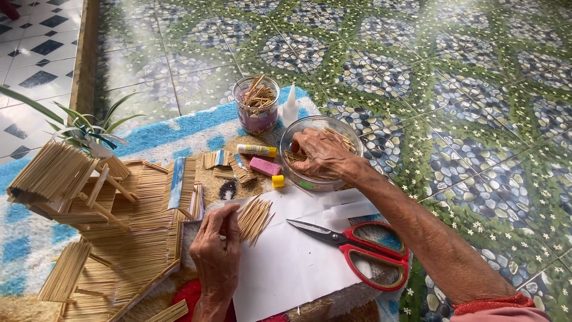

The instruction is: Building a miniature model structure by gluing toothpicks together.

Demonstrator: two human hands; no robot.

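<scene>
Toothpicks (pixel 255 218) lie fanned on white paper (pixel 292 262), left hand (pixel 215 250) curled over their near ends, pinning the row. Right hand (pixel 322 154) reaches into clear bowl (pixel 298 134), fingers closed among loose sticks; can't tell if any are pinched. Best to keep the row pressed flat and aligned. Red scissors (pixel 357 247) lie just right, stick house model (pixel 113 220) left

Bright, even daylight across my head view. Soft sheen on glossy floor tiles (pixel 417 89) upper left; white paper sheet (pixel 286 262) near blown out. Shadows faint, short, tucked under scissors (pixel 357 247). Focus sharp centre; I see mild wide-angle stretch toward edges, slight softness in corners.
</scene>
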